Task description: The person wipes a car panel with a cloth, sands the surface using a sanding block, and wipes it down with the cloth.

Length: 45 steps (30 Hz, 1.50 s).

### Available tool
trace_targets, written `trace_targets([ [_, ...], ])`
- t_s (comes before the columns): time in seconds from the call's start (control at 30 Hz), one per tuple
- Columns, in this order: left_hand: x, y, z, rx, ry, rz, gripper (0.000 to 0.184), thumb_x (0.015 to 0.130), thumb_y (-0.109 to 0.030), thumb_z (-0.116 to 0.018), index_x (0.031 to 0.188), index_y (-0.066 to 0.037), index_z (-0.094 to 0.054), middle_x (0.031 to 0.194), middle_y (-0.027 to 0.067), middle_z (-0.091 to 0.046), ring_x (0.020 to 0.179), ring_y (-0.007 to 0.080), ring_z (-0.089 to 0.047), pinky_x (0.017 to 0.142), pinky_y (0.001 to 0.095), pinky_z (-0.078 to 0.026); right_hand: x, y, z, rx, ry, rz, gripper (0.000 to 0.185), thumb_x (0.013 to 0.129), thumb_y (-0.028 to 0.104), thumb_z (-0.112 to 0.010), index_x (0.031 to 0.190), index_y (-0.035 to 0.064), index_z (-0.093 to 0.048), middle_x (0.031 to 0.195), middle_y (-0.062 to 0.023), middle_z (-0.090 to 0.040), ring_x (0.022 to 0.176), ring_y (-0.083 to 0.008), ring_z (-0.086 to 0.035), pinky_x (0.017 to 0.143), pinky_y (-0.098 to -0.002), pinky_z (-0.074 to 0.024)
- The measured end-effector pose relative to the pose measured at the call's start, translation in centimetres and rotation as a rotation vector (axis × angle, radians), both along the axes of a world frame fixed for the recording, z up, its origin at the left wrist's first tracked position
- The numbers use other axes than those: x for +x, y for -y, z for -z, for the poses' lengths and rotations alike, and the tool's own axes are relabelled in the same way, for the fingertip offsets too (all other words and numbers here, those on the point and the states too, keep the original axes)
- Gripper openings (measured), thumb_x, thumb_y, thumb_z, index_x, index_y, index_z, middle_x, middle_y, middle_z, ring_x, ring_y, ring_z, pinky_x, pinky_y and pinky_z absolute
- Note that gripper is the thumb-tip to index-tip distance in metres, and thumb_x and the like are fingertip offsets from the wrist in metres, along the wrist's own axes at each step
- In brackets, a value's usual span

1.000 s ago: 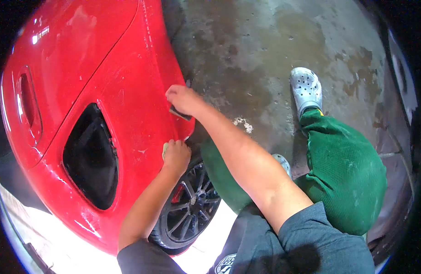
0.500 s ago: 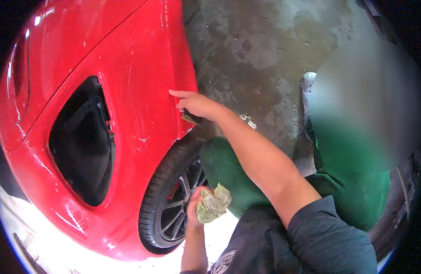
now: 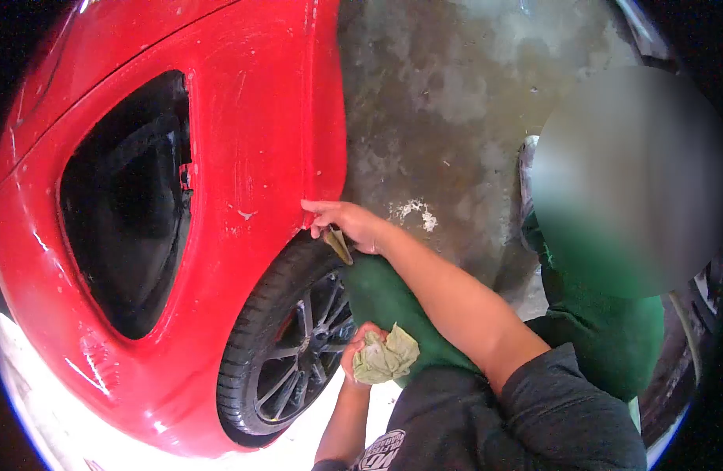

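Observation:
My right hand is at the lower corner of the red car body panel, by the wheel arch. Its index finger stretches out and touches the panel's edge. The other fingers are curled round a small flat olive-brown piece, perhaps folded sandpaper; I cannot tell its kind for sure. My left hand grips a crumpled pale green cloth in front of the wheel. The panel carries pale streaks, specks and a whitish mark near the arch.
A dark triangular opening lies in the car's bodywork on the left. Knees in green trousers are close to the wheel. The concrete floor looks damp, with a white patch. A blurred circle hides part of the right side.
My right hand has slid down along the panel edge to the corner by the wheel arch. My left hand with the cloth has shifted slightly right and up. The view has moved too.

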State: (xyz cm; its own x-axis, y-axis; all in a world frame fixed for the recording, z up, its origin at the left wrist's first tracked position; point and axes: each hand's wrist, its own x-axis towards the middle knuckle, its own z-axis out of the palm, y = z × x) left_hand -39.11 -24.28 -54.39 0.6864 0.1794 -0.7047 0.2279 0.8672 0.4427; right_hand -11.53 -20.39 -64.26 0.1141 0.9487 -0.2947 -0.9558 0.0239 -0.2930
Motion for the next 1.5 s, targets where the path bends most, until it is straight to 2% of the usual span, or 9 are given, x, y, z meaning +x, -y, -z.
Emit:
trace_targets([
  [0.13, 0.4, 0.0, -0.1, -0.010, 0.005, 0.006, 0.041, 0.087, -0.038, -0.055, 0.103, 0.000, -0.057, 0.096, 0.0182, -0.064, 0.088, 0.0299, -0.063, 0.080, 0.0410, -0.053, -0.3, -0.2, -0.1, 0.077, 0.232, -0.188, 0.061, 0.095, 0.020, -0.056, 0.152, 0.0026, -0.044, 0.101, -0.0044, -0.070, 0.093, -0.0143, -0.059, 0.088, -0.0270, -0.0463],
  [0.2, 0.6, -0.5, 0.8, -0.017, 0.065, 0.053, 0.041, 0.087, -0.038, -0.055, 0.102, 0.000, -0.057, 0.095, 0.0184, -0.064, 0.088, 0.0300, -0.063, 0.081, 0.0410, -0.053, -0.6, 0.0, -1.6, 0.072, 0.435, -0.110, 0.036, 0.096, 0.023, -0.056, 0.119, -0.0014, -0.069, 0.114, -0.0093, -0.070, 0.119, -0.0215, -0.056, 0.113, -0.0314, -0.0314],
  [0.43, 4.7, -0.3, -0.7, -0.176, 0.205, 0.092, 0.059, 0.093, -0.052, -0.049, 0.119, 0.001, -0.055, 0.111, 0.0213, -0.065, 0.109, 0.0360, -0.063, 0.096, 0.0463, -0.053, 7.0, -1.0, -7.4, -0.221, 0.835, -0.183, 0.031, 0.098, 0.026, -0.055, 0.110, 0.0029, -0.072, 0.115, -0.0122, -0.069, 0.107, -0.0250, -0.059, 0.098, -0.0394, -0.0443],
  [0.5, 7.3, 0.3, -0.5, -0.118, 0.245, 0.022, 0.072, 0.094, -0.063, -0.046, 0.129, 0.000, -0.053, 0.122, 0.0203, -0.062, 0.116, 0.0380, -0.061, 0.099, 0.0501, -0.052, 13.1, -0.6, -9.1, 0.001, 1.630, 0.158, 0.029, 0.094, 0.021, -0.054, 0.097, -0.0028, -0.070, 0.100, -0.0252, -0.069, 0.092, -0.0420, -0.067, 0.083, -0.0528, -0.0531],
  [0.67, 17.1, 0.9, -1.7, -0.287, 0.526, -0.022, 0.084, 0.095, -0.076, -0.038, 0.149, -0.011, -0.044, 0.143, 0.0172, -0.054, 0.123, 0.0422, -0.059, 0.099, 0.0606, -0.050, 27.1, 1.2, -14.4, -0.207, 2.546, -0.394, 0.028, 0.092, 0.017, -0.051, 0.101, -0.0023, -0.069, 0.100, -0.0202, -0.068, 0.098, -0.0348, -0.066, 0.086, -0.0458, -0.0526],
  [1.0, 23.4, 0.2, 3.6, 0.058, 0.117, 0.130, 0.065, 0.092, -0.030, -0.061, 0.151, -0.011, -0.040, 0.141, 0.0180, -0.057, 0.123, 0.0379, -0.060, 0.101, 0.0528, -0.052, 26.0, 14.1, -7.3, -0.659, 0.840, -0.239, 0.029, 0.102, 0.033, -0.046, 0.118, 0.0120, -0.060, 0.101, -0.0055, -0.061, 0.097, -0.0199, -0.062, 0.061, -0.0450, -0.0585],
  [1.17, 22.1, -1.4, -6.7, 0.141, -0.100, 0.022, 0.061, 0.083, -0.005, -0.055, 0.143, -0.009, -0.045, 0.127, 0.0178, -0.062, 0.111, 0.0374, -0.065, 0.092, 0.0504, -0.057, 22.6, 21.9, -8.5, -0.687, 0.069, 0.206, 0.054, 0.091, 0.020, -0.073, 0.140, 0.0083, -0.054, 0.144, -0.0116, -0.048, 0.127, -0.0323, -0.052, 0.087, -0.0592, -0.0599],
  [1.4, 21.1, -0.9, -21.6, 0.215, -0.260, 0.104, 0.048, 0.085, -0.002, -0.058, 0.132, -0.010, -0.052, 0.111, 0.0133, -0.065, 0.099, 0.0343, -0.070, 0.084, 0.0490, -0.060, 16.8, 29.2, -17.5, -0.793, 0.368, 0.299, 0.056, 0.088, 0.012, -0.072, 0.141, 0.0073, -0.054, 0.146, -0.0099, -0.049, 0.132, -0.0299, -0.047, 0.094, -0.0506, -0.0596],
  [1.5, 19.7, -1.2, -26.3, 0.319, -0.212, 0.372, 0.050, 0.086, -0.005, -0.068, 0.134, -0.005, -0.053, 0.112, 0.0087, -0.066, 0.102, 0.0239, -0.067, 0.089, 0.0380, -0.056, 16.8, 29.7, -22.5, -0.859, 1.037, -0.031, 0.048, 0.085, 0.011, -0.071, 0.132, 0.0064, -0.060, 0.142, -0.0104, -0.052, 0.130, -0.0285, -0.049, 0.097, -0.0474, -0.0575],
])
